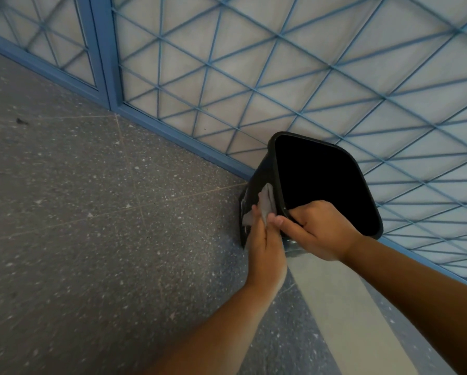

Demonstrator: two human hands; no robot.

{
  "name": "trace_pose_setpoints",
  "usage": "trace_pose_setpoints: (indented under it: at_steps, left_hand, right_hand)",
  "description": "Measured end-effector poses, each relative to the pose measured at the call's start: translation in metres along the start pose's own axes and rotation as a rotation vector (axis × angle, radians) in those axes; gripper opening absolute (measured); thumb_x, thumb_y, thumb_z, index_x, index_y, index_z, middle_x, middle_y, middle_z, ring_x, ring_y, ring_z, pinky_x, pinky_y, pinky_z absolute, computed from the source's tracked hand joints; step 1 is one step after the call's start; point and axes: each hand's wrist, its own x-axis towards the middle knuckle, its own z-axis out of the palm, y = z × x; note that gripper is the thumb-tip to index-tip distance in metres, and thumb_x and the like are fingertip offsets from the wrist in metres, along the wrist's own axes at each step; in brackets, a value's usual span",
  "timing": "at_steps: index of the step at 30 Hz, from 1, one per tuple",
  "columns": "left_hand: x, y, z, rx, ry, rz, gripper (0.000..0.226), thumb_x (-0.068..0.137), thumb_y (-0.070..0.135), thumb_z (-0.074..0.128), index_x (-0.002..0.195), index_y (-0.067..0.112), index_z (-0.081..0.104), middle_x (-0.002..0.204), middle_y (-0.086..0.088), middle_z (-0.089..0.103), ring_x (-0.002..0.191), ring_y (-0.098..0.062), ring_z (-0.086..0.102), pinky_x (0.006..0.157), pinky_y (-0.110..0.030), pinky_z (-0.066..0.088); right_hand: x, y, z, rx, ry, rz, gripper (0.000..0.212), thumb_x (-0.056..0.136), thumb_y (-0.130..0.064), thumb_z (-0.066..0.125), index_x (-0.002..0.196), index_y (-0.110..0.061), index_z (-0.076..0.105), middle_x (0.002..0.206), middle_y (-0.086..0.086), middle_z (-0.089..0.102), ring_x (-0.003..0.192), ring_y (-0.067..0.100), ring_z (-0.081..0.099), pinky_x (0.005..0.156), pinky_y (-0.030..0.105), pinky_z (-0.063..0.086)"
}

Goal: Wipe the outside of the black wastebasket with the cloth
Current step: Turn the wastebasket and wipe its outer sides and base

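Note:
The black wastebasket (pixel 324 182) stands on the floor beside the wall, its open mouth facing up toward me. My right hand (pixel 321 231) grips the near rim, fingers curled over the edge into the opening. A grey cloth (pixel 266 204) lies flat against the basket's left outer side. My left hand (pixel 264 250) presses the cloth to that side, fingers closed on its lower part. The lower outside of the basket is hidden behind my hands.
A blue-framed panel with a blue wire grid (pixel 254 77) runs along behind the basket. The speckled grey floor (pixel 91 212) spreads out to the left. A pale stripe (pixel 343 307) on the floor runs under my right forearm.

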Motion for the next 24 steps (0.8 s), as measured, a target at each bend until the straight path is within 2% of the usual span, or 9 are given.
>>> trace_pose_setpoints:
  at_steps: [2, 5, 8, 10, 14, 17, 18, 21, 24]
  left_hand:
    - [-0.01, 0.002, 0.003, -0.026, -0.033, -0.01, 0.049, 0.109, 0.04, 0.038, 0.158, 0.039, 0.031, 0.166, 0.003, 0.037, 0.153, -0.007, 0.037, 0.125, -0.031, 0.035]
    - [-0.005, -0.006, -0.005, 0.001, 0.033, -0.095, 0.056, 0.111, 0.035, 0.035, 0.165, 0.024, 0.022, 0.171, -0.004, 0.028, 0.156, -0.015, 0.031, 0.129, -0.04, 0.029]
    - [-0.006, -0.001, 0.002, -0.015, 0.007, -0.07, 0.062, 0.107, 0.046, 0.036, 0.165, 0.034, 0.015, 0.173, 0.001, 0.022, 0.159, -0.012, 0.024, 0.13, -0.04, 0.027]
    - [-0.015, -0.003, 0.005, 0.011, -0.029, -0.056, 0.069, 0.103, 0.05, 0.038, 0.165, 0.033, 0.014, 0.174, 0.0, 0.02, 0.161, -0.014, 0.019, 0.131, -0.042, 0.024]
    - [-0.005, -0.008, -0.005, 0.045, 0.046, -0.114, 0.057, 0.112, 0.034, 0.033, 0.165, 0.025, 0.013, 0.176, -0.003, 0.012, 0.161, -0.015, 0.016, 0.131, -0.035, 0.018]
    - [-0.004, 0.002, 0.005, 0.025, -0.007, -0.005, 0.046, 0.11, 0.039, 0.037, 0.152, 0.051, 0.022, 0.174, 0.002, 0.02, 0.162, -0.016, 0.014, 0.132, -0.044, 0.02]
    - [-0.007, 0.001, 0.005, 0.035, -0.02, 0.018, 0.045, 0.108, 0.041, 0.038, 0.149, 0.053, 0.024, 0.173, 0.002, 0.024, 0.162, -0.017, 0.016, 0.132, -0.044, 0.02]
    - [0.001, -0.005, -0.006, 0.058, 0.017, 0.012, 0.05, 0.112, 0.032, 0.034, 0.161, 0.03, 0.025, 0.17, -0.003, 0.029, 0.16, -0.02, 0.023, 0.13, -0.045, 0.024]
    - [0.003, -0.001, -0.001, 0.056, -0.006, 0.058, 0.047, 0.11, 0.039, 0.036, 0.156, 0.042, 0.027, 0.171, 0.001, 0.028, 0.16, -0.016, 0.022, 0.131, -0.045, 0.023]
  right_hand:
    - [0.0, 0.0, -0.001, -0.012, -0.014, -0.007, 0.063, 0.095, -0.058, 0.026, 0.057, -0.016, 0.053, 0.048, -0.002, 0.047, 0.044, 0.011, 0.045, 0.052, 0.035, 0.042]
    - [-0.001, 0.0, 0.0, -0.013, 0.005, 0.016, 0.061, 0.093, -0.058, 0.026, 0.055, -0.017, 0.05, 0.049, 0.0, 0.048, 0.045, 0.013, 0.046, 0.052, 0.038, 0.042]
    - [0.002, 0.0, 0.001, -0.013, 0.014, -0.012, 0.061, 0.093, -0.059, 0.026, 0.054, -0.016, 0.047, 0.047, -0.001, 0.046, 0.044, 0.013, 0.044, 0.05, 0.036, 0.039]
    - [0.002, 0.001, -0.001, -0.014, 0.0, -0.015, 0.062, 0.093, -0.057, 0.026, 0.054, -0.016, 0.049, 0.047, -0.001, 0.046, 0.043, 0.013, 0.043, 0.05, 0.037, 0.04]
    - [-0.002, 0.002, 0.0, 0.01, -0.005, 0.016, 0.064, 0.092, -0.06, 0.023, 0.056, -0.015, 0.051, 0.049, 0.0, 0.049, 0.045, 0.013, 0.046, 0.052, 0.038, 0.042]
    - [0.001, 0.002, 0.0, -0.001, -0.016, -0.02, 0.062, 0.094, -0.058, 0.025, 0.057, -0.016, 0.052, 0.048, -0.001, 0.048, 0.044, 0.012, 0.045, 0.052, 0.036, 0.042]
    - [0.001, 0.002, -0.001, 0.0, -0.016, -0.018, 0.062, 0.094, -0.058, 0.026, 0.056, -0.016, 0.052, 0.048, -0.001, 0.047, 0.044, 0.013, 0.045, 0.052, 0.037, 0.042]
    - [-0.001, 0.002, -0.002, 0.011, -0.018, 0.009, 0.063, 0.092, -0.06, 0.024, 0.055, -0.016, 0.049, 0.048, -0.001, 0.047, 0.044, 0.012, 0.045, 0.052, 0.038, 0.042]
    - [-0.001, 0.003, 0.0, 0.008, -0.012, -0.004, 0.062, 0.095, -0.059, 0.025, 0.055, -0.017, 0.05, 0.047, -0.003, 0.046, 0.044, 0.012, 0.044, 0.051, 0.036, 0.042]
